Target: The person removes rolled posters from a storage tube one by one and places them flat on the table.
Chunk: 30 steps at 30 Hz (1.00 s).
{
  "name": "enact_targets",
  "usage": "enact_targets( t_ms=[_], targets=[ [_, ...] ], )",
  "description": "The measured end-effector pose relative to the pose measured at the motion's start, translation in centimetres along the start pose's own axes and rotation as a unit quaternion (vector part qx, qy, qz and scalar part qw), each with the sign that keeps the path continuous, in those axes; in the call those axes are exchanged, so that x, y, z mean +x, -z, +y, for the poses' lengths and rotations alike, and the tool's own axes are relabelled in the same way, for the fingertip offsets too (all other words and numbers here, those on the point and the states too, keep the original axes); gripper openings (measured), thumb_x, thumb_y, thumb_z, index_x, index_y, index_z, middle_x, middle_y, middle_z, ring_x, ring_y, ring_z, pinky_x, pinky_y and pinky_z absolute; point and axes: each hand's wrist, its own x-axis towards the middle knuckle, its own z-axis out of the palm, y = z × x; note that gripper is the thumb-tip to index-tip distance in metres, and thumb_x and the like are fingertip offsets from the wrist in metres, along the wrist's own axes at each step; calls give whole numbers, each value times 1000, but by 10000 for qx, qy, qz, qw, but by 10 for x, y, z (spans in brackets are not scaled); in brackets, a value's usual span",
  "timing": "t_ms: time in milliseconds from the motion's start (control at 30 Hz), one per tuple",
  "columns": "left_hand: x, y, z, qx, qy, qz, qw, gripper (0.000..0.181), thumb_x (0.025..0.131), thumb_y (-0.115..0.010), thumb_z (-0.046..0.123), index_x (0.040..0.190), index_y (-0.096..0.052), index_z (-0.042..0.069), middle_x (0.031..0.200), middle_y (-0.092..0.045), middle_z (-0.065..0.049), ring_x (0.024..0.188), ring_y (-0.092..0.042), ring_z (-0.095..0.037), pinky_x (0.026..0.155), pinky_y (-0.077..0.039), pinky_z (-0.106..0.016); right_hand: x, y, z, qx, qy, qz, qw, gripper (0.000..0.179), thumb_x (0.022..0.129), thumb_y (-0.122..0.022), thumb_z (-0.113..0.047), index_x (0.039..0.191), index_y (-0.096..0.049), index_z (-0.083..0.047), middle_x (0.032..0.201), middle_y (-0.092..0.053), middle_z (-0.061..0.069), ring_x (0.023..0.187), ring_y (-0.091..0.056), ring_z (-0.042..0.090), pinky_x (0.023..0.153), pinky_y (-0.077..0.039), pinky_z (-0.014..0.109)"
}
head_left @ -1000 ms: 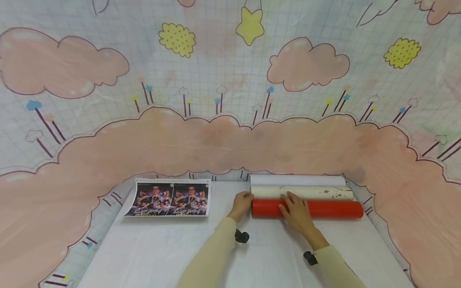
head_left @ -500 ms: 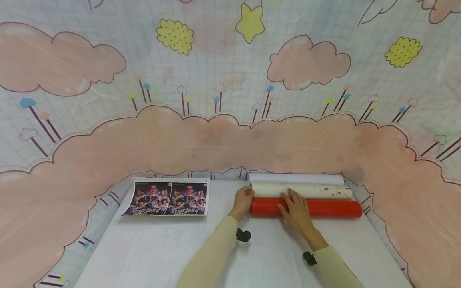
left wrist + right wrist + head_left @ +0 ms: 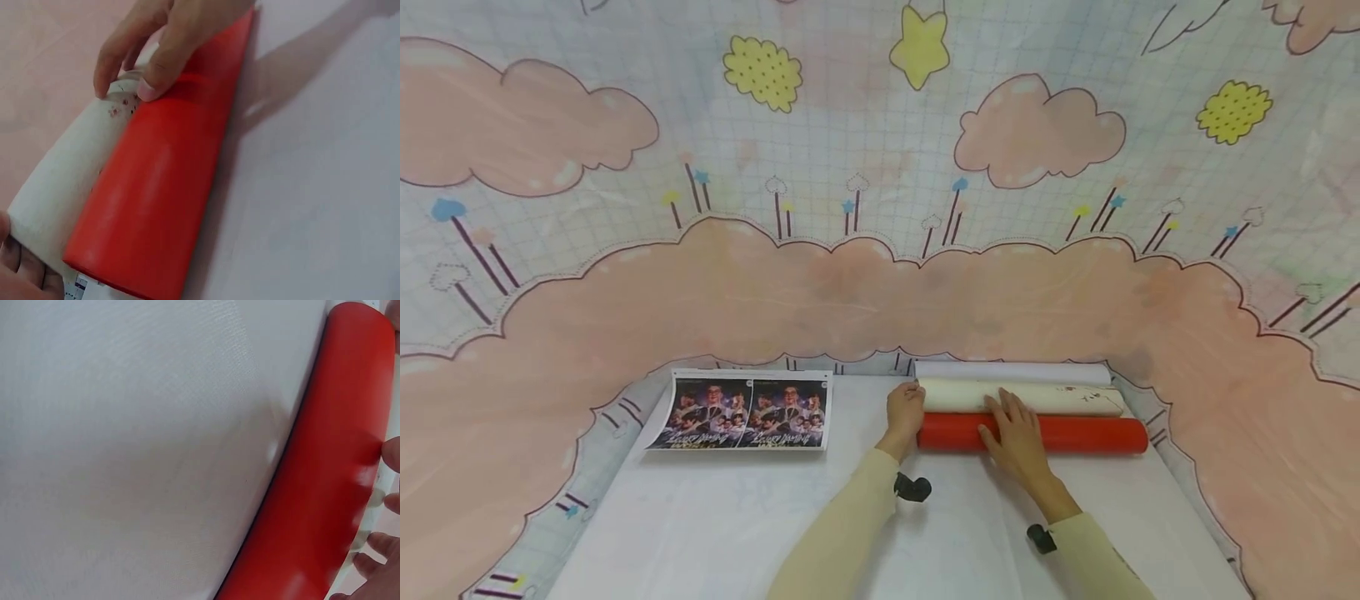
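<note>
A cream roll (image 3: 940, 395) with a small dark-red blossom print lies across the table behind a glossy red roll (image 3: 1090, 434). My left hand (image 3: 904, 415) is at the cream roll's left end, its thumb and curled fingers pinching the edge in the left wrist view. My right hand (image 3: 1018, 437) lies across both rolls. Its spread fingers (image 3: 111, 72) rest on top of the cream roll, while the thumb lies by the seam where the rolls meet. Part of the cream roll is hidden beneath that hand.
Behind the cream roll lies a white roll (image 3: 1007, 372). A stack of printed poster sheets (image 3: 827, 417) with curled left edge sits on the left of the white table (image 3: 715, 525). A cloud-patterned cloth (image 3: 820, 292) rises along the back and sides.
The cream roll has turned in place; its print near the left has gone from sight and less shows at the right. Both hands hold nearly the same place; the head view has shifted slightly.
</note>
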Motion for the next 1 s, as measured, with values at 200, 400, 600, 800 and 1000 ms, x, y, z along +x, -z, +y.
enact_targets(
  t_ms=[200, 400, 600, 800, 1000],
  targets=[
    [0, 2, 4, -457, 255, 469, 9975, 26, 92, -51, 10, 110, -63, -4, 110, -67, -21, 110, -59, -31, 98, -46, -40, 2, -1, -2, 3, 48, 55, 10000, 53, 89, -59, -30, 137, -44, -12, 146, -36, 17, 135, -29, 37, 108, -22, 62],
    [-1, 3, 8, -968, 655, 525, 9918, 26, 92, -52, 12, 111, -63, -3, 117, -64, -19, 116, -54, -31, 102, -42, -41, 7, 4, 0, -298, 342, 285, 9986, 58, 86, -64, -27, 137, -43, -11, 145, -35, 20, 135, -29, 38, 108, -22, 63],
    [-2, 2, 14, -1218, 743, 397, 9890, 26, 91, -54, 12, 111, -63, -3, 118, -62, -18, 116, -53, -29, 103, -41, -40, 15, 20, 3, -753, 515, 430, 9949, 68, 78, -72, -26, 138, -42, -14, 146, -35, 17, 136, -27, 37, 109, -17, 63],
    [-10, 11, 23, -1050, 702, 298, 9915, 26, 91, -54, 15, 108, -65, -2, 113, -65, -17, 109, -56, -25, 99, -44, -39, 20, 39, 6, -1354, 736, 605, 9862, 74, 72, -77, -29, 137, -42, -18, 144, -38, 14, 134, -29, 36, 107, -15, 67],
    [-22, 28, 40, -894, 575, 197, 9941, 30, 92, -52, 15, 113, -63, -3, 113, -66, -18, 109, -57, -25, 100, -44, -38, 19, 57, 8, -1912, 967, 604, 9749, 81, 68, -79, -34, 138, -41, -21, 140, -41, 13, 129, -35, 35, 106, -16, 68]
  ],
)
